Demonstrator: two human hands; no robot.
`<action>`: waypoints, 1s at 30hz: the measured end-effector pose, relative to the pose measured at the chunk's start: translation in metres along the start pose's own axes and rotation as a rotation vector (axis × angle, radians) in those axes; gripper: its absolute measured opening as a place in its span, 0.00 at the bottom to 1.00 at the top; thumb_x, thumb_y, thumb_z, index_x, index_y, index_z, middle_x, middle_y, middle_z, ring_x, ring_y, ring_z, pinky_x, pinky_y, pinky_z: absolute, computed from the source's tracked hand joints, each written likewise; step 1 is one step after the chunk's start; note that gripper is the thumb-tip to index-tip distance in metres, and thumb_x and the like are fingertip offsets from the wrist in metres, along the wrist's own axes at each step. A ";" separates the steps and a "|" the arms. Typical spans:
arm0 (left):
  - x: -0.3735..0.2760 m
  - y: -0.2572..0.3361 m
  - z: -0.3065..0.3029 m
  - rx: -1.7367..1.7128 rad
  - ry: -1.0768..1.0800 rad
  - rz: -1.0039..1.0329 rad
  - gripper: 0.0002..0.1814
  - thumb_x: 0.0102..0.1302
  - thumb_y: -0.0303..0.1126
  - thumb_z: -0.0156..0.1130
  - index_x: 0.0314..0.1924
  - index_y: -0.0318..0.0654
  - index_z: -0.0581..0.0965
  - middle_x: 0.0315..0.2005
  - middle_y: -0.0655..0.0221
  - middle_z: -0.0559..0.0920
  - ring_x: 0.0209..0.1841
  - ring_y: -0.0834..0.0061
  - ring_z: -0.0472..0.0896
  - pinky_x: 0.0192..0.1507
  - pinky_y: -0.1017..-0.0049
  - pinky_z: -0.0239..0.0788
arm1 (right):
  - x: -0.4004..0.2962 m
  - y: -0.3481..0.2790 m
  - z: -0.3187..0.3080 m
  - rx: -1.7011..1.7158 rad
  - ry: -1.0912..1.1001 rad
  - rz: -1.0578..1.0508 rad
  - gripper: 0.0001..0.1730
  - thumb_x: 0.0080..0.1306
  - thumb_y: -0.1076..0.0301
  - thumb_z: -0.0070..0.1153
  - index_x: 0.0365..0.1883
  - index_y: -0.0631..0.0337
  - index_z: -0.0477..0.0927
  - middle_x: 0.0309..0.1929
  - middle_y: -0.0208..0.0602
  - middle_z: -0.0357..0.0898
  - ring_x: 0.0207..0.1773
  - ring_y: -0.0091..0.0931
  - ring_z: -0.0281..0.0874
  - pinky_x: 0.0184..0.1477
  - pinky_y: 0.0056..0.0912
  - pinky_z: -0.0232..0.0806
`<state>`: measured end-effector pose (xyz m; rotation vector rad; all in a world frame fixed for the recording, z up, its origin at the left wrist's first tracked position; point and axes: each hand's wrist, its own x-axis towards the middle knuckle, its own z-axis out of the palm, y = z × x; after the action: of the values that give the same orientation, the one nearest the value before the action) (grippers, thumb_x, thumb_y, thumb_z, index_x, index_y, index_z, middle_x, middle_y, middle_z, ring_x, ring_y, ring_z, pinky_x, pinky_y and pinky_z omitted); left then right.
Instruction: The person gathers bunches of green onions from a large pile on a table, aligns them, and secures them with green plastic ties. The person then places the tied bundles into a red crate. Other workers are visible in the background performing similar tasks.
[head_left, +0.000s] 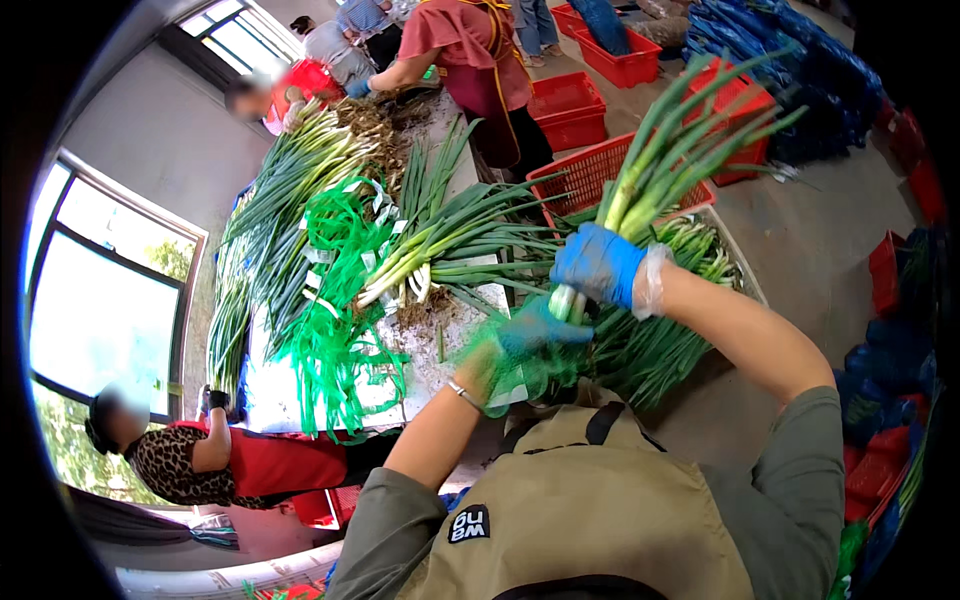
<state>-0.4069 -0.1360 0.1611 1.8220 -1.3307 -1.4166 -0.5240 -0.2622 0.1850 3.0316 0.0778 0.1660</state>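
Note:
My right hand (600, 262), in a blue glove with a clear plastic cuff, grips a bunch of green onions (637, 187) near its white end. The leaves fan upward, away from me. My left hand (541, 330), also blue-gloved and blurred, is close against the white ends. Green mesh netting (491, 371) with a white tag surrounds that hand and wrist, so its grip is unclear. More green onions (442, 244) lie loose on the table (424, 341) ahead of my left hand, their white ends towards the left.
A heap of tagged green netting (330, 225) lies beside a long pile of green onions (277, 202). Below my right arm, more green onions (637, 352) fill a pale-rimmed container (742, 270). A red crate (585, 180) stands behind it. People (480, 67) work around the table.

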 end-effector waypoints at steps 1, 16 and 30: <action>0.010 -0.001 0.002 -0.106 -0.020 -0.036 0.27 0.45 0.38 0.74 0.44 0.36 0.73 0.36 0.71 0.76 0.37 0.77 0.73 0.41 0.74 0.67 | -0.006 0.005 0.008 -0.031 0.118 0.003 0.07 0.44 0.71 0.55 0.24 0.53 0.76 0.24 0.30 0.74 0.32 0.32 0.73 0.38 0.33 0.65; 0.156 -0.026 0.111 -0.904 -0.124 -0.325 0.11 0.58 0.36 0.60 0.35 0.36 0.73 0.24 0.65 0.78 0.20 0.72 0.75 0.21 0.75 0.68 | -0.112 -0.106 0.042 0.405 0.380 0.909 0.12 0.59 0.61 0.52 0.35 0.59 0.73 0.31 0.46 0.73 0.36 0.41 0.73 0.40 0.39 0.66; -0.017 0.028 0.073 -0.542 -0.239 -0.178 0.17 0.50 0.35 0.70 0.35 0.33 0.75 0.24 0.70 0.79 0.23 0.80 0.76 0.25 0.79 0.69 | -0.273 0.118 0.242 0.928 0.490 1.600 0.07 0.61 0.70 0.49 0.29 0.64 0.76 0.22 0.40 0.75 0.19 0.29 0.73 0.21 0.33 0.68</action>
<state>-0.4846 -0.1190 0.1663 1.4638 -0.7806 -1.9123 -0.7626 -0.4189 -0.0710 2.6208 -2.7644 1.1589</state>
